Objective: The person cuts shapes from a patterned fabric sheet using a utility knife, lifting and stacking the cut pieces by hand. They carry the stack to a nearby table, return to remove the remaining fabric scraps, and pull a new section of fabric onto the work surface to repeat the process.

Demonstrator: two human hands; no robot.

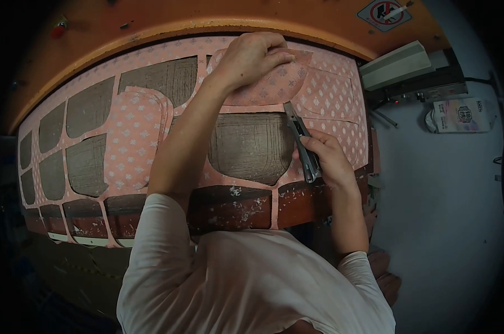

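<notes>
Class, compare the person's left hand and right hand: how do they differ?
The left hand touches a pink patterned piece; the right hand grips a utility knife. The left hand is farther from the white shirt, the right hand nearer. Both are bare.

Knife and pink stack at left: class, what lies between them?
In the head view, the left forearm and a stretch of brown board lie between the knife and the pink stack.
</notes>
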